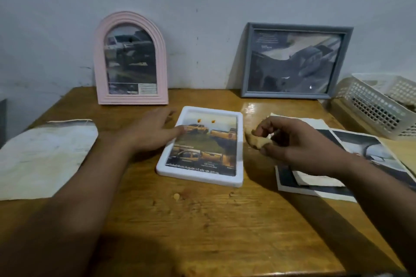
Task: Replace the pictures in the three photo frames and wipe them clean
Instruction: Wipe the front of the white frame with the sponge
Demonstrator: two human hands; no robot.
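The desk [213, 220] carries all three frames. The grey frame [295, 60] and the pink arched frame [131, 58] lean upright against the wall at the back. The white frame [202, 145] lies flat, face up, between the two hands, its long axis running away from the person. Loose pictures [351, 153] lie to the right under the right forearm, and a sheet of paper [45, 157] to the left. The left hand [153, 132] is spread, fingertips on the frame's left edge, apparently to steady it. The right hand [290, 141], just beside the right edge, pinches a small crumpled cloth [256, 140], so it is likely the one to wipe, sweeping leftward over the glass.
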